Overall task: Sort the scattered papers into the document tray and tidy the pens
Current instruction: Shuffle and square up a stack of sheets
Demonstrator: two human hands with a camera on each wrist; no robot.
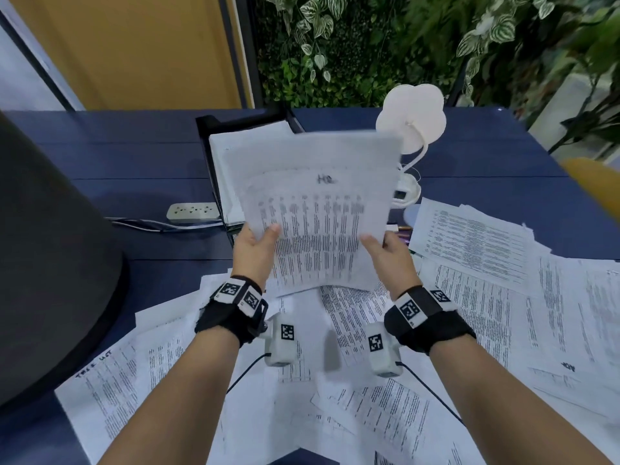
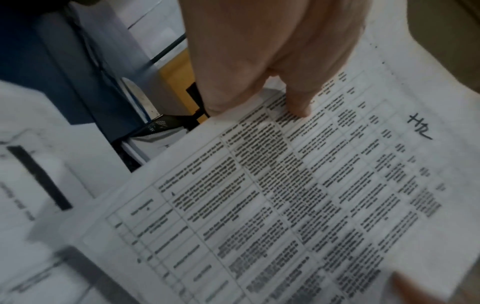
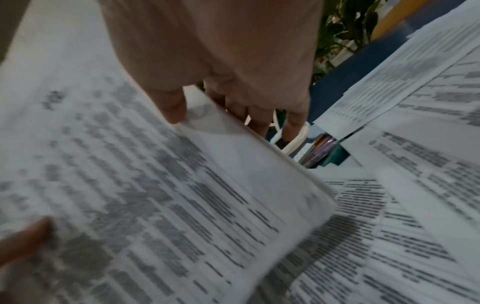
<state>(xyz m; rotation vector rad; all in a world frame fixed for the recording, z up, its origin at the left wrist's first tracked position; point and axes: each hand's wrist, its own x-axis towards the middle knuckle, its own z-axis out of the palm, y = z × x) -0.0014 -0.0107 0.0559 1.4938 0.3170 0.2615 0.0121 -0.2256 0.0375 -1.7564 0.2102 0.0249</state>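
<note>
I hold a printed sheet [image 1: 318, 209] marked "HR" in the air in front of the black document tray [image 1: 214, 156]. My left hand [image 1: 258, 243] pinches its left edge, thumb on the printed face [image 2: 298, 102]. My right hand [image 1: 385, 246] pinches the right edge, thumb on top [image 3: 174, 109] and fingers behind. The tray holds white papers [image 1: 235, 152]. Several printed papers [image 1: 469, 297] lie scattered over the blue desk [image 1: 134, 156]. Coloured pens [image 1: 402, 233] peek out beside the right hand, also shown in the right wrist view [image 3: 322, 150].
A white desk lamp [image 1: 411, 119] stands behind the sheet. A power strip [image 1: 193, 211] with cables lies left of the tray. A dark grey rounded object [image 1: 50, 246] fills the left side. Green plants [image 1: 369, 45] and a yellow panel [image 1: 134, 45] stand behind the desk.
</note>
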